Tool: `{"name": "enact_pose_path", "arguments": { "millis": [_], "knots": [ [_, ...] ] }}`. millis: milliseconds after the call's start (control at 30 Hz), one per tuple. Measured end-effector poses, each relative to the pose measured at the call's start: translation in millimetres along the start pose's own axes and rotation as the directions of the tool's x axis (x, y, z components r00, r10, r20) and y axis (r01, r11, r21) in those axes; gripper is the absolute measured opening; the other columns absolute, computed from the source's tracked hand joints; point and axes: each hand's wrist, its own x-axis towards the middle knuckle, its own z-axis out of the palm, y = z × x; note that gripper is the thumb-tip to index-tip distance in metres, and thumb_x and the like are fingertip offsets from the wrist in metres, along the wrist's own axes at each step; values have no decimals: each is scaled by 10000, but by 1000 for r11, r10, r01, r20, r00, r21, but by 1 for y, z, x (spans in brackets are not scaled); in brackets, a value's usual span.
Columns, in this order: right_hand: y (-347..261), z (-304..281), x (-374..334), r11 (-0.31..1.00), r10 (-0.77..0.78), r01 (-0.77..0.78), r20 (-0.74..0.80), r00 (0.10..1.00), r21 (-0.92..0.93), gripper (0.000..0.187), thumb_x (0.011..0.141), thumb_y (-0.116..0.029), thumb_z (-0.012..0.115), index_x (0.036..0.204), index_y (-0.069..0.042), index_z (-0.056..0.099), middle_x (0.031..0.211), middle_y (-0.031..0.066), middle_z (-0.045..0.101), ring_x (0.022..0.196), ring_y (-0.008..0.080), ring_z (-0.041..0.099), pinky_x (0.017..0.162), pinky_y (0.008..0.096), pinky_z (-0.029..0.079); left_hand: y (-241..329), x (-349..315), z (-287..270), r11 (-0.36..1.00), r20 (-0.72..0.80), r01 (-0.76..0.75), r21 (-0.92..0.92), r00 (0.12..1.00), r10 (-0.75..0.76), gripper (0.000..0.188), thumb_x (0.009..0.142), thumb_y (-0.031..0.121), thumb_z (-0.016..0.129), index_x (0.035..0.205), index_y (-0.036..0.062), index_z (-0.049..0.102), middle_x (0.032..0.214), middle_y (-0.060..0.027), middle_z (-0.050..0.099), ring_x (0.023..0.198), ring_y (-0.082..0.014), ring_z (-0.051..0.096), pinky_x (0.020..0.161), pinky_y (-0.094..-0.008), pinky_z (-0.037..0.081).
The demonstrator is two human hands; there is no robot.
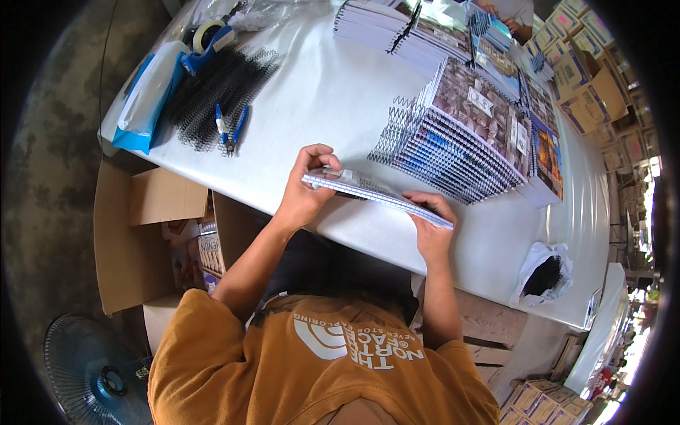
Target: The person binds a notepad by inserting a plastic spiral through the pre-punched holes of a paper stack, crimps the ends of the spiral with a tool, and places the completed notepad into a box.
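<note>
Both of my hands hold a thin book (375,195) above the table's near edge. Its long edge, lined with a row of small punched holes, faces me. My left hand (301,195) pinches the left end, thumb and fingers on opposite sides. Around the right end my right hand (433,219) is closed in the same way. Just beyond, to the right, rises a tall stack of spiral-bound books (474,127) with black coils sticking out. Loose black plastic coils (219,88) lie in a heap at the far left, with blue-handled pliers (230,132) on their near end.
A blue tape dispenser (207,49) and a blue-and-white package (145,99) lie far left. More book stacks (375,28) stand at the back, near another person's hand (511,25). A white bag of black coils (544,275) sits right. An open carton (127,248) and fan (99,375) are lower left.
</note>
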Motion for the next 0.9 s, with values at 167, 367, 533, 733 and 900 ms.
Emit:
{"name": "enact_pose_path", "arguments": {
  "millis": [167,367,533,733,900],
  "knots": [
    [-25,3,0,983,-12,50,-208,978,178,209,739,32,696,904,33,568,847,114,640,803,149,610,722,272,492,44,3,3,979,-8,-163,-125,987,163,412,779,-25,662,1119,36,439,1005,-55,569,978,-124,520,842,-260,443],
    [22,3,12,954,177,-142,-112,978,264,239,739,-7,717,917,-17,558,852,54,639,792,110,598,723,253,485,-17,13,-1,995,77,56,80,995,-62,315,799,-19,584,1089,25,467,947,-40,533,925,-116,486,853,-258,393],
    [16,6,14,952,147,-101,-142,979,288,204,736,-19,725,905,-12,611,871,40,647,784,86,577,734,239,471,-7,9,9,979,-27,-138,147,989,144,269,817,-9,590,1064,9,485,959,-43,536,924,-125,486,856,-274,389],
    [28,-8,12,981,167,-172,63,984,91,312,710,-83,766,959,12,603,922,69,652,848,105,579,769,267,479,-27,9,2,993,-42,101,64,994,-99,292,847,-9,530,1129,-16,458,1064,-82,559,997,-154,514,904,-290,393],
    [10,-11,36,880,-2,-69,149,989,471,338,732,-51,735,1030,-13,581,990,110,643,838,103,577,732,255,481,-33,9,-17,928,49,69,367,994,-94,323,814,-24,530,1131,-34,472,1066,-117,576,994,-224,547,904,-324,407]
  ]
}}
